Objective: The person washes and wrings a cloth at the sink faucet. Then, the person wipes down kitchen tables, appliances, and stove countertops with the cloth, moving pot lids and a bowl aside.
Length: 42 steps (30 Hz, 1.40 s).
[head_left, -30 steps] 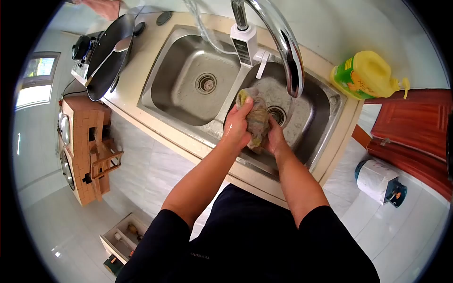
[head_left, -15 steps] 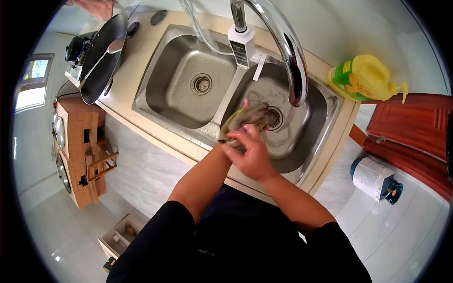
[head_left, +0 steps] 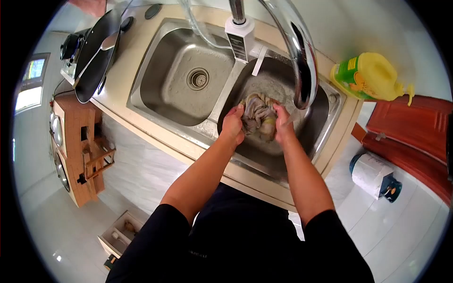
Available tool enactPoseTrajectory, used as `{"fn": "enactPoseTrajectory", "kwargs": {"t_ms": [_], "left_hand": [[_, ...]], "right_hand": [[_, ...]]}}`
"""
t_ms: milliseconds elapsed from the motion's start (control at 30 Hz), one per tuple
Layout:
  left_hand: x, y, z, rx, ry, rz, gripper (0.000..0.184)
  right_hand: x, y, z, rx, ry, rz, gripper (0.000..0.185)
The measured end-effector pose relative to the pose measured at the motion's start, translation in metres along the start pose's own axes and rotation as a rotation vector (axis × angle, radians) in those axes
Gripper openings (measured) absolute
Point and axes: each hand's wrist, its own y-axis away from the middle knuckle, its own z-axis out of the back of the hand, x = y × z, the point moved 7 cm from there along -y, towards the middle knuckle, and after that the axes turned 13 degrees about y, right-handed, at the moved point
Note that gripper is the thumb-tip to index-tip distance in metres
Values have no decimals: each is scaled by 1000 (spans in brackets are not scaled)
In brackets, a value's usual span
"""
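Observation:
A crumpled grey and yellowish cloth (head_left: pixel 259 115) hangs between my two hands over the right sink basin (head_left: pixel 306 137). My left hand (head_left: pixel 233 124) grips its left side, thumb on top. On the right side, my right hand (head_left: pixel 283 123) holds the other edge with its fingers closed. The cloth covers the basin's drain. Above the basin arches the chrome faucet (head_left: pixel 302 61), its spout end just to the right of and beyond my right hand. A white faucet body (head_left: pixel 239 37) with a dark display stands behind the divider between the basins.
The left basin (head_left: pixel 181 70) shows a round drain. A black wok (head_left: pixel 96 59) with a spatula lies at the counter's left. At the right stands a yellow detergent jug (head_left: pixel 370 76). A gas cylinder (head_left: pixel 375 177) is on the floor right, an open drawer (head_left: pixel 120 233) lower left.
Half a second ago my right hand crossed over my left on the cloth. Now the hands are apart on its two sides, and the cloth is more bunched and further right. The view has shifted slightly.

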Motion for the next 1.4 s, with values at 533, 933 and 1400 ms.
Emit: {"fn": "enactPoseTrajectory", "kwargs": {"t_ms": [533, 933, 1400], "left_hand": [[-25, 33, -45, -105, -323, 25, 43], [14, -3, -23, -41, -706, 18, 43], [-65, 106, -93, 67, -26, -327, 33]], "right_hand": [[55, -41, -25, -210, 916, 341, 48], [68, 117, -104, 53, 946, 824, 30], [-22, 67, -51, 275, -51, -326, 88]]}}
